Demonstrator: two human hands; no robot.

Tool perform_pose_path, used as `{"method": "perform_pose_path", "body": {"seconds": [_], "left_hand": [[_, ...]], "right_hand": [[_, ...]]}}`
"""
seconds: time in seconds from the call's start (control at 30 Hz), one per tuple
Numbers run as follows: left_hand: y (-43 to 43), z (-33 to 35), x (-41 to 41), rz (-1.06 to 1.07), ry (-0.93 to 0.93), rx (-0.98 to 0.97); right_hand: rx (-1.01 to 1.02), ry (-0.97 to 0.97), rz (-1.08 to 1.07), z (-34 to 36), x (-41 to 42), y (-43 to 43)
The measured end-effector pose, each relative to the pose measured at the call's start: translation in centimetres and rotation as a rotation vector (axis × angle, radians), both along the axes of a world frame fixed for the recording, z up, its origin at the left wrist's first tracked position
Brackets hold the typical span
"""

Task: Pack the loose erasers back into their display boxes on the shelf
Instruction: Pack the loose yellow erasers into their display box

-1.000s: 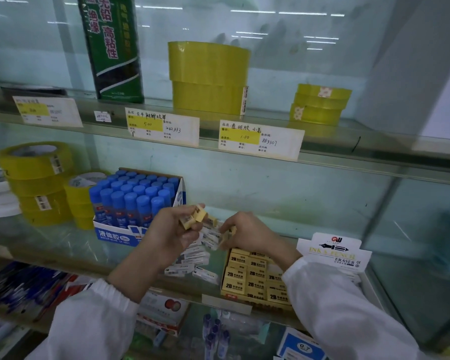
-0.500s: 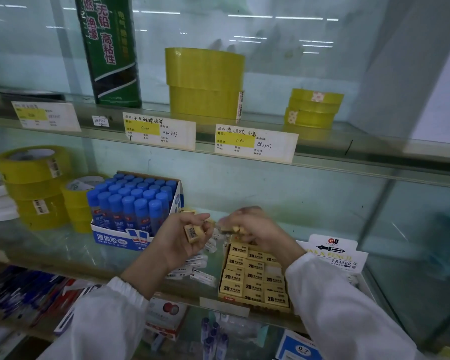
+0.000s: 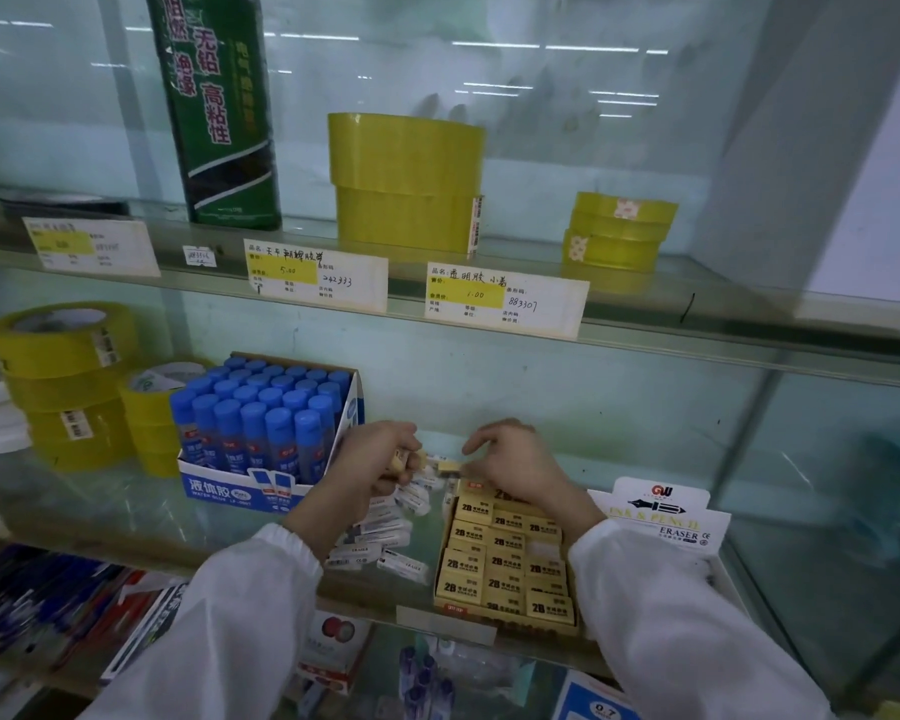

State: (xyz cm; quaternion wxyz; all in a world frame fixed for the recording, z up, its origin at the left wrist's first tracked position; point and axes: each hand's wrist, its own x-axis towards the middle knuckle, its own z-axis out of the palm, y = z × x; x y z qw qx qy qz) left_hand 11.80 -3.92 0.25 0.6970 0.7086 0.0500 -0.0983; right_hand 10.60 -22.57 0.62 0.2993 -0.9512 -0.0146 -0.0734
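On the glass shelf stands a yellow display box [image 3: 507,618] filled with rows of yellow 2B erasers [image 3: 505,561]. My right hand [image 3: 515,467] hovers over the box's far end and pinches one yellow eraser [image 3: 449,466] at its fingertips. Just to the left, my left hand [image 3: 372,459] grips a few yellow erasers [image 3: 397,462] in curled fingers. Below my left hand, several loose white-sleeved erasers [image 3: 385,532] lie scattered on the shelf. A white eraser display box [image 3: 661,517] stands to the right, mostly hidden by my right sleeve.
A box of blue-capped glue bottles [image 3: 261,433] stands just left of my left hand. Yellow tape rolls [image 3: 63,381] are stacked at the far left. The upper shelf carries more tape rolls [image 3: 406,184], a green package [image 3: 214,106] and price labels [image 3: 505,304].
Both hands have dropped a little and moved closer together above the far end of the yellow box. The right hand now pinches a single yellow eraser by the left hand's bunch.
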Motion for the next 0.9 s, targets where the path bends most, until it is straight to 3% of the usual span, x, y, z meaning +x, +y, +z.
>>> {"method": "perform_pose_path", "body": {"seconds": [0.07, 0.17, 0.27, 0.37, 0.47, 0.53, 0.6, 0.63, 0.7, 0.77, 0.8, 0.83, 0.9], "left_hand": [[0.1, -0.7, 0.6, 0.024, -0.185, 0.314], [0.1, -1.3, 1.5, 0.034, -0.434, 0.847], [-0.1, -1.4, 2.1, 0.025, -0.474, 1.002], [-0.5, -1.5, 2.2, 0.026, -0.49, 1.116], [-1.2, -1.1, 1.9, 0.027, -0.532, 1.264], [-1.3, -0.9, 1.9, 0.043, -0.592, 1.309], [-1.1, -1.1, 2.0, 0.064, -0.622, 1.177], [-1.0, -1.3, 1.8, 0.06, -0.591, 1.0], [-0.7, -1.1, 1.4, 0.024, -0.378, 0.396], [-0.5, -0.3, 0.4, -0.107, -0.001, -0.272], [-0.4, -0.1, 0.0, -0.15, 0.151, -0.516], [-0.5, 0.0, -0.4, -0.163, 0.263, -0.672], [-1.0, 0.0, -1.1, -0.181, 0.37, -0.79]], "right_hand": [[-0.29, -0.071, 0.014, -0.3, 0.2, 0.6], [-0.4, -0.09, 0.017, -0.7, 0.8, 1.1], [-0.354, -0.091, 0.024, -1.0, 1.4, 0.7], [0.036, -0.048, -0.045, -0.7, 1.0, -0.1], [0.74, 0.127, -0.167, 0.7, -0.3, -0.6], [1.221, 0.306, -0.114, 1.7, -1.1, -0.9], [1.553, 0.4, -0.056, 2.4, -2.0, -1.4], [1.656, 0.406, -0.064, 2.6, -2.4, -1.6], [1.758, 0.383, -0.077, 2.9, -2.9, -1.8], [1.726, 0.368, -0.082, 2.9, -2.8, -1.6], [1.686, 0.359, -0.087, 3.0, -2.8, -1.3], [1.623, 0.342, -0.095, 3.2, -2.7, -0.9], [1.395, 0.26, -0.11, 3.6, -2.6, -0.1]]}}
